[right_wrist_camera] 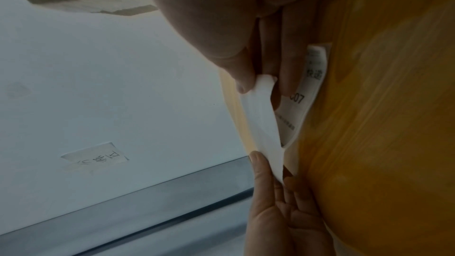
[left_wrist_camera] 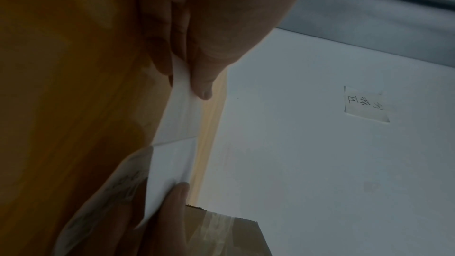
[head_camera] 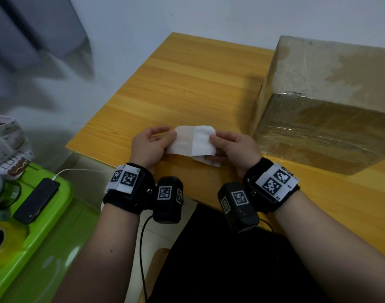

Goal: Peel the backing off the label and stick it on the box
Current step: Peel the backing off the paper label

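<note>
Two hands hold one small sheet just above the near edge of the desk (head_camera: 198, 68). The left hand (head_camera: 146, 145) pinches the left end — thumb on top, other fingers (left_wrist_camera: 160, 59) under, as the left wrist view shows. The right hand (head_camera: 235, 147) pinches the right end the same way. The part between them looks like two layers: a tan half at left, prob. the backing (head_camera: 183, 138), and a white half at right, prob. the label (head_camera: 203, 139). A printed flap hangs under the right hand, w/ numbers on it. I can't tell for sure which layer is which.

What could go wrong: if the hands pull too fast, the thin paper may rip. The sticky side could fold over and stick to itself, or to a finger. If the pinch slips, the sheet drops sticky side down on the desk.

The box (head_camera: 331, 101) sits at right, well apart from the hands — nothing is stuck on it yet.
</note>
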